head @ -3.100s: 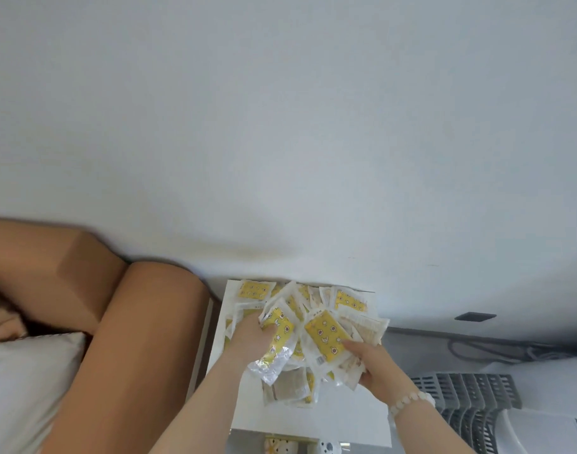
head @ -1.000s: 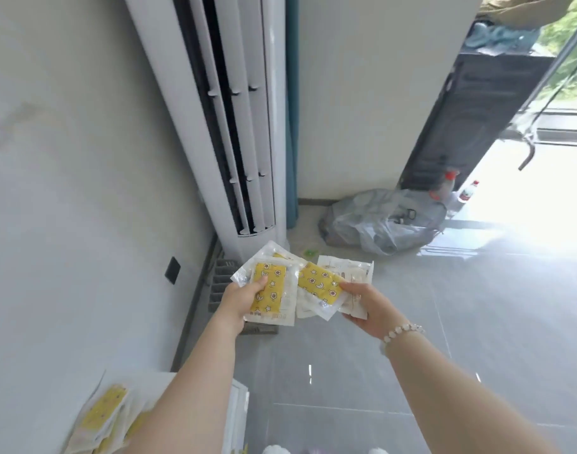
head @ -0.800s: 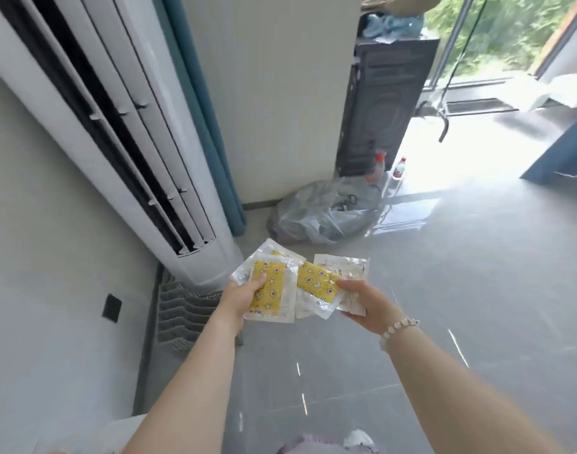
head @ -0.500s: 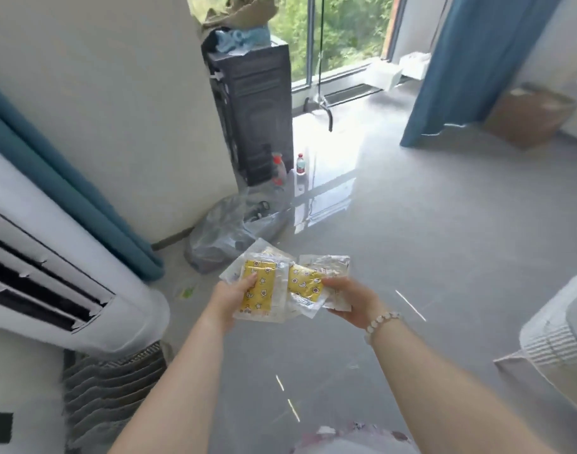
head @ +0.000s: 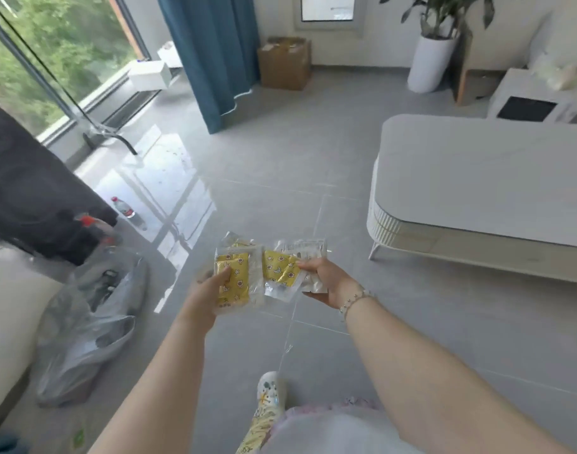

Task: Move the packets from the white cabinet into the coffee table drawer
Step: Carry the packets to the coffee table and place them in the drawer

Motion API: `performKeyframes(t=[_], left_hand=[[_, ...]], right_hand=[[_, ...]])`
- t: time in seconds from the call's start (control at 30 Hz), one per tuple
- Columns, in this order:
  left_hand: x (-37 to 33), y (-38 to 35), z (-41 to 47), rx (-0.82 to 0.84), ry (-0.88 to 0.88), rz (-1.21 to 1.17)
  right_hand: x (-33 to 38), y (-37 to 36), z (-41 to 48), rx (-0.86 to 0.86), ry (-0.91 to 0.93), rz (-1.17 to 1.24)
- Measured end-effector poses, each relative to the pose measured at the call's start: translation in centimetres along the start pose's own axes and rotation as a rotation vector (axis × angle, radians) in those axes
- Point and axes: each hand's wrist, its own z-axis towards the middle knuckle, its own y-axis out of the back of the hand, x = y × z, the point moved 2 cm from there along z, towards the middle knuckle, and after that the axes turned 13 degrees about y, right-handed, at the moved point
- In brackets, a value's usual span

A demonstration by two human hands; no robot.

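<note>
Grey floor tiles (head: 280, 178) run through a bright living room, where a long white coffee table (head: 477, 178) with a ribbed, rounded end stands on thin legs. Left of the coffee table and nearer the camera, well apart from it and up above the floor, a person holds two bunches of packets out in front. The left hand (head: 205, 290) carries the left bunch (head: 239, 276), clear sachets with yellow star-printed contents stacked together. Its thumb lies across the top sachet and its fingers go beneath, so the stack is clamped between them. The right hand (head: 326, 280), the one closer to the coffee table, carries the right bunch (head: 282, 268), a yellow sachet over pale printed ones. Its thumb presses down on top and its fingers close underneath, pinching them. The two bunches come edge to edge, and whether they touch cannot be told. A bead bracelet (head: 354, 299) circles the right wrist. Beyond the coffee table's far left corner hangs a blue curtain (head: 211, 60) with a cardboard box (head: 285, 63) beside it. Behind the coffee table's far edge stand a white planter (head: 428, 63) holding a leafy plant and a small white cabinet (head: 536, 96) with a dark opening. Far to the left of the coffee table are a large window (head: 51, 54), a black unit (head: 28, 191), a red-capped water bottle (head: 124, 209) and a crumpled clear plastic bag (head: 90, 322). Nearer the camera than the coffee table, under the hands, a patterned shoe (head: 269, 393) rests on the tiles.
</note>
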Motion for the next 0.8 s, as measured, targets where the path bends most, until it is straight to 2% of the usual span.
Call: performKeyframes(t=[0.37, 0.6, 0.8], left_hand=[[-5.7, -18.5, 7.0, 0.283, 0.053, 0.36], [-8.9, -29.4, 10.4, 0.428, 0.081, 0.515], [-9.0, -38.3, 11.5, 0.552, 0.12, 0.664]], right_hand=[[4.1, 13.4, 2.0, -0.341, 0.114, 0.286], [7.2, 20.3, 4.5, -0.562, 0.138, 0.386], [8.1, 25.3, 3.6, -0.725, 0.152, 0.508]])
